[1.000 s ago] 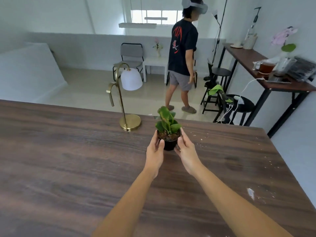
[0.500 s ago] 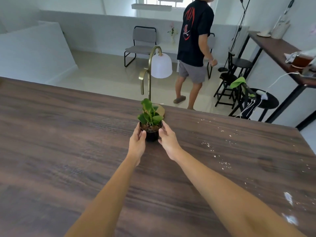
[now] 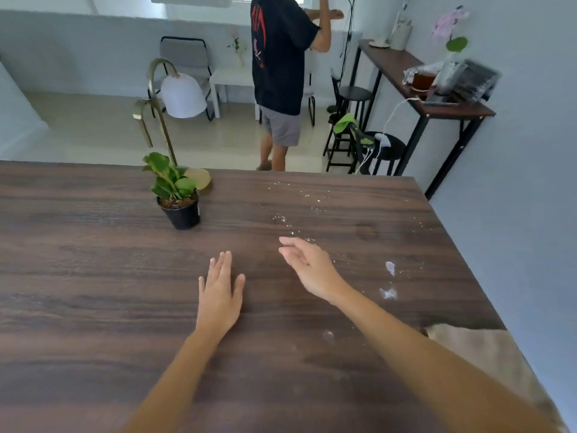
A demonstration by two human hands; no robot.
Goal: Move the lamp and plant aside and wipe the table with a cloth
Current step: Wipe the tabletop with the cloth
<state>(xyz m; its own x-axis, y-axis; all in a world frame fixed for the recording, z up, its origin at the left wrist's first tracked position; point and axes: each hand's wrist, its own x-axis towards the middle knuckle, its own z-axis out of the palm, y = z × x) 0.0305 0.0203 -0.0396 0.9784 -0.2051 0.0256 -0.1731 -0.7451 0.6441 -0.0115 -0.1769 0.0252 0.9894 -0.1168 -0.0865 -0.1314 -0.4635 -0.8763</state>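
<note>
Two bare hands are over the dark wood-grain surface (image 3: 93,276), and neither holds anything. The left hand (image 3: 220,295) lies palm down, fingers straight and close together, flat on or just above the wood; its grip is open wide. The right hand (image 3: 307,265) hovers just to its right, tilted on edge, fingers loosely spread and slightly curled, grip slack and empty.

Ahead and to the left of the left hand stands the small green-leaved plant in a black plastic pot (image 3: 180,201), upright and well apart from both hands. A pale label strip shows on the pot's side, but its writing is too small to read. Right behind the plant, at the far edge of the surface, is the brass arched lamp with a white dome shade (image 3: 175,98); its round brass base peeks out beside the leaves.

Ahead of and to the right of the right hand, white crumbs and smears (image 3: 388,279) are scattered across the wood. Near the right forearm, at the right edge, lies a beige cloth (image 3: 487,354).

Beyond the surface a person in a black T-shirt with a red print (image 3: 281,57) stands on the floor; the print cannot be read.
</note>
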